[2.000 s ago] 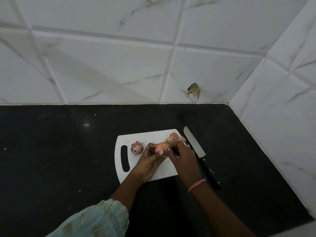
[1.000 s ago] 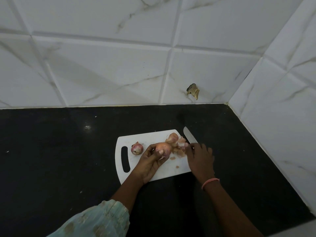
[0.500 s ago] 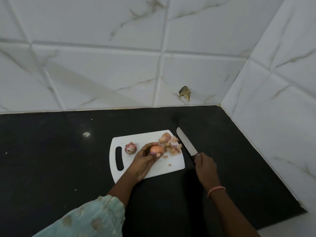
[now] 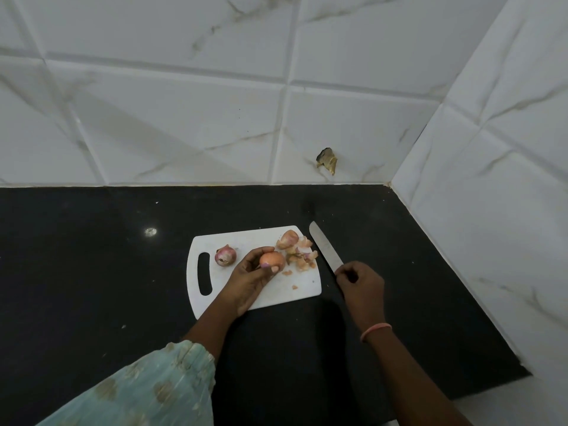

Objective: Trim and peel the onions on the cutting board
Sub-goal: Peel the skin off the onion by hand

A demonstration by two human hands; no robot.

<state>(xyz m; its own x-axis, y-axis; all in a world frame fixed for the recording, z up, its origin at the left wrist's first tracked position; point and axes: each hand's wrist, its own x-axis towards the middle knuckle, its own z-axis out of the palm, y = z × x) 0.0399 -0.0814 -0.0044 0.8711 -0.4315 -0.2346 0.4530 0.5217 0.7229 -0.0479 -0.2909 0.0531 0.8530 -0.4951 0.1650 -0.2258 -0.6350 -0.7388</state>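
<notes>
The fingers point(image 4: 266, 265) of the left hand point(image 4: 249, 279) are curled around a small round peeled onion with orange-pink skin point(image 4: 271, 260) and hold it just above the white plastic cutting board point(image 4: 242, 238). The fingers of the right hand point(image 4: 362, 279) are closed around the dark handle of a long steel kitchen knife point(image 4: 325, 248), which lies on the black stone table point(image 4: 92, 256) just beside the right edge of the board.

On the board there is also a small purple onion with its skin still on point(image 4: 225, 255), near the handle slot, and at the far right corner another pale onion piece point(image 4: 288, 238) next to a heap of dry pink peels point(image 4: 302, 259).

The held onion is, I judge, light and firm, but its peeled surface is smooth and a little slippery. It is better to take it on the round sides, so that the two ends stay free for the cut. Which way its root and stem ends point I cannot tell, because the fingers hide them.

The long axis of the knife runs diagonally: the rounded tip points away and to the left, toward the wall, and the handle comes toward the person. The blade is stiff and thin; the handle is the safe place to hold it.
</notes>
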